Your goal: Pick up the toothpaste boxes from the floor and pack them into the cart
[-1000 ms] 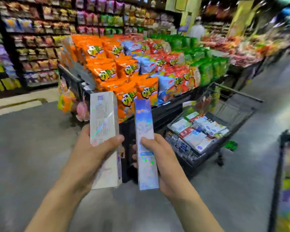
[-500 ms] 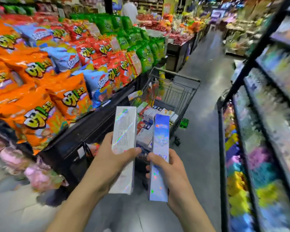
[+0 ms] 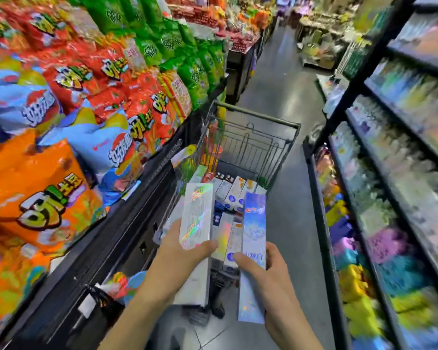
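Head view, grey floor (image 3: 283, 223), snack display (image 3: 86, 102), shelving (image 3: 395, 173), cart (image 3: 253, 147)

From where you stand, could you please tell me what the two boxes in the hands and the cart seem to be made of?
Silvery-white box in the left hand: probably glossy cardboard; rainbow holographic streaks, sharp folded edges.
Blue-and-white box in the right hand: likely the same foil-coated card; iridescent patches.
Dark wire cart: apparently metal, thin rods forming a grid, dull finish.
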